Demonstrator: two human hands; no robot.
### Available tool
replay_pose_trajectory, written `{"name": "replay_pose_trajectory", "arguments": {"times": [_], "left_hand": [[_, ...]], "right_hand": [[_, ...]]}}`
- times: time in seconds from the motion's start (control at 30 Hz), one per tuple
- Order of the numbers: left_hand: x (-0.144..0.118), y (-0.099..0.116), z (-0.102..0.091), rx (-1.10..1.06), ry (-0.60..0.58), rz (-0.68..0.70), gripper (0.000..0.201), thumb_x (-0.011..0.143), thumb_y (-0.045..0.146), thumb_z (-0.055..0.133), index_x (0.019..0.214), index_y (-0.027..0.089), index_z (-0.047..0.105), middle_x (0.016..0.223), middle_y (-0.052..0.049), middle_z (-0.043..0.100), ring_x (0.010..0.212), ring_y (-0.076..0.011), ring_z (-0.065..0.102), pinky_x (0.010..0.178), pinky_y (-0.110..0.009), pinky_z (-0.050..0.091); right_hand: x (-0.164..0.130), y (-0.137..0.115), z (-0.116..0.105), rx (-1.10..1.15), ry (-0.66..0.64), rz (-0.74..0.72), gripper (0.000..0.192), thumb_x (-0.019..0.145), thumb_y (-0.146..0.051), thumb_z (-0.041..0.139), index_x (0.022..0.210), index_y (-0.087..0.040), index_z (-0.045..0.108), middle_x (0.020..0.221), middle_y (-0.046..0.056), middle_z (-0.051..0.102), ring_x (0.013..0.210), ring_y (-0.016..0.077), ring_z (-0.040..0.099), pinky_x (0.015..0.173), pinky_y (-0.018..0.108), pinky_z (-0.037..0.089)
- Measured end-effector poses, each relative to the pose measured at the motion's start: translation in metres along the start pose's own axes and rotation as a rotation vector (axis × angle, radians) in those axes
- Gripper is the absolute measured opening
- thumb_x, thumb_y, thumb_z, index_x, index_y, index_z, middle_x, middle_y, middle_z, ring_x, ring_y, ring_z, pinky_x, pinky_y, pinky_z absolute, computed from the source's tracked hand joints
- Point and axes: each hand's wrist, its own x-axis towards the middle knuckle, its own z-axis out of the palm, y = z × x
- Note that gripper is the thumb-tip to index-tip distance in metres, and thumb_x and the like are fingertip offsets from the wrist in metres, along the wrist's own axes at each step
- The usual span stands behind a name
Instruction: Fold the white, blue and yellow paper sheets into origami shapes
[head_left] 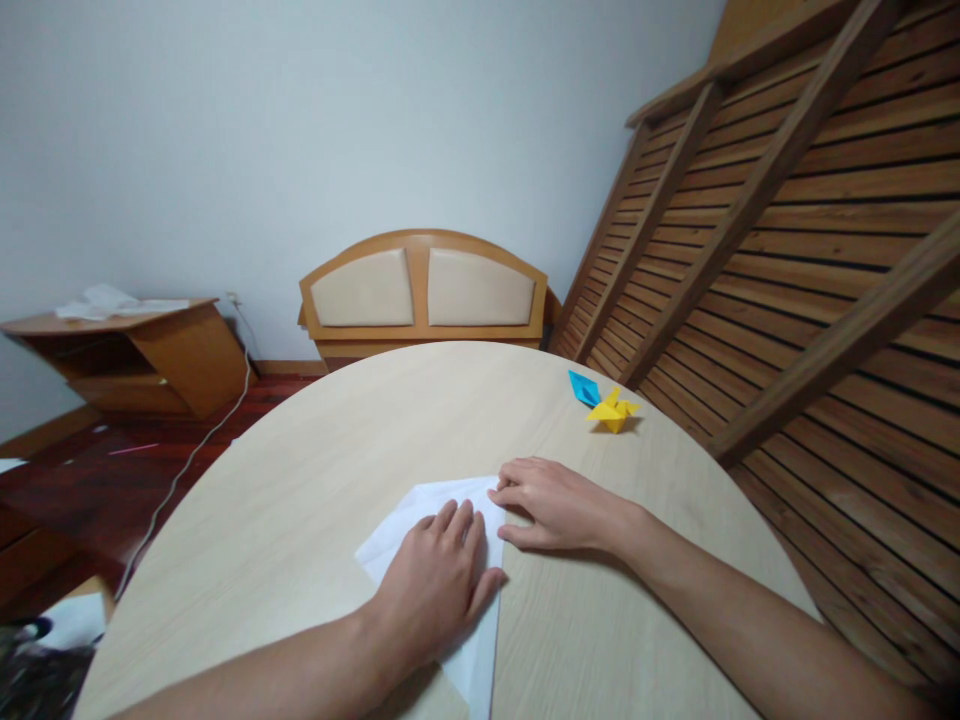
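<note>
A folded sheet of white paper (401,515) lies on the round, pale wooden table (315,500), with one straight edge running towards me. My left hand (439,575) rests flat on top of it, fingers stretched out and thumb spread to the straight edge, covering much of the middle. At the upper right corner, my right hand (544,505) touches the paper's edge with its fingertips; its thumb is apart from the bent fingers. Farther back on the right stand a yellow origami bird (613,411) and, just behind it, a blue folded paper piece (584,388).
Wooden slatted panels (750,260) lean close along the table's right side. Behind the table is a headboard (420,290) against the wall. On the left, a low wooden cabinet (180,350) carries crumpled white material, and a white cable (199,450) trails over the dark red floor.
</note>
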Motion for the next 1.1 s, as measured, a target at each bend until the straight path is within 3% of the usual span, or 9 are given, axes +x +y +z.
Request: {"name": "replay_pose_trajectory", "arguments": {"times": [0.13, 0.23, 0.37, 0.53, 0.73, 0.97, 1.1], "left_hand": [[-0.001, 0.003, -0.001, 0.066, 0.003, 0.011, 0.045, 0.1, 0.036, 0.044, 0.126, 0.003, 0.057, 0.136, -0.025, 0.055, 0.126, -0.038, 0.052, 0.097, -0.052, 0.051], [0.0, 0.005, -0.002, 0.091, -0.016, 0.031, 0.037, 0.099, 0.028, 0.043, 0.123, 0.005, 0.061, 0.129, -0.023, 0.06, 0.118, -0.0351, 0.057, 0.093, -0.05, 0.054], [0.0, 0.006, -0.003, 0.122, -0.054, 0.041, 0.041, 0.099, 0.024, 0.042, 0.131, 0.002, 0.055, 0.135, -0.026, 0.055, 0.125, -0.037, 0.052, 0.094, -0.051, 0.054], [-0.003, 0.005, -0.004, 0.113, -0.057, 0.05, 0.052, 0.099, 0.036, 0.041, 0.135, 0.0, 0.052, 0.14, -0.028, 0.05, 0.128, -0.0395, 0.049, 0.096, -0.051, 0.052], [-0.001, 0.005, -0.006, 0.09, -0.085, 0.058, 0.046, 0.1, 0.027, 0.036, 0.133, 0.001, 0.054, 0.14, -0.025, 0.051, 0.128, -0.0371, 0.049, 0.098, -0.05, 0.051], [0.0, 0.005, -0.005, 0.091, -0.095, 0.071, 0.052, 0.099, 0.026, 0.033, 0.141, -0.003, 0.044, 0.144, -0.027, 0.046, 0.132, -0.0385, 0.045, 0.101, -0.051, 0.048], [0.0, 0.004, -0.006, 0.071, -0.077, 0.066, 0.05, 0.098, 0.026, 0.036, 0.139, -0.002, 0.046, 0.139, -0.026, 0.05, 0.129, -0.0374, 0.047, 0.1, -0.05, 0.049]], "right_hand": [[0.001, -0.006, -0.006, -0.089, -0.031, 0.002, 0.027, 0.086, -0.042, 0.065, 0.084, -0.016, 0.072, 0.081, 0.006, 0.064, 0.081, 0.0209, 0.058, 0.071, 0.031, 0.039], [0.002, -0.01, -0.009, -0.123, -0.042, 0.012, 0.029, 0.087, -0.043, 0.064, 0.082, -0.016, 0.072, 0.08, 0.006, 0.064, 0.08, 0.0208, 0.058, 0.068, 0.031, 0.037], [0.002, -0.013, -0.009, -0.121, -0.049, 0.021, 0.029, 0.087, -0.042, 0.064, 0.083, -0.015, 0.072, 0.082, 0.007, 0.065, 0.08, 0.0212, 0.059, 0.069, 0.031, 0.037], [0.002, -0.012, -0.006, -0.085, -0.035, 0.028, 0.025, 0.092, -0.037, 0.061, 0.087, -0.015, 0.073, 0.089, 0.009, 0.068, 0.085, 0.0213, 0.06, 0.072, 0.031, 0.039], [0.003, -0.001, 0.003, 0.01, 0.008, 0.051, 0.026, 0.097, -0.031, 0.054, 0.089, -0.017, 0.074, 0.093, 0.007, 0.069, 0.086, 0.0193, 0.061, 0.074, 0.029, 0.04], [0.005, 0.007, 0.016, 0.204, 0.113, 0.183, 0.012, 0.09, -0.029, 0.066, 0.093, -0.019, 0.073, 0.098, 0.005, 0.067, 0.093, 0.0186, 0.061, 0.081, 0.028, 0.044], [0.006, 0.011, 0.018, 0.21, 0.123, 0.172, 0.014, 0.091, -0.031, 0.066, 0.087, -0.019, 0.073, 0.097, 0.005, 0.068, 0.091, 0.0179, 0.061, 0.08, 0.028, 0.044]]}}
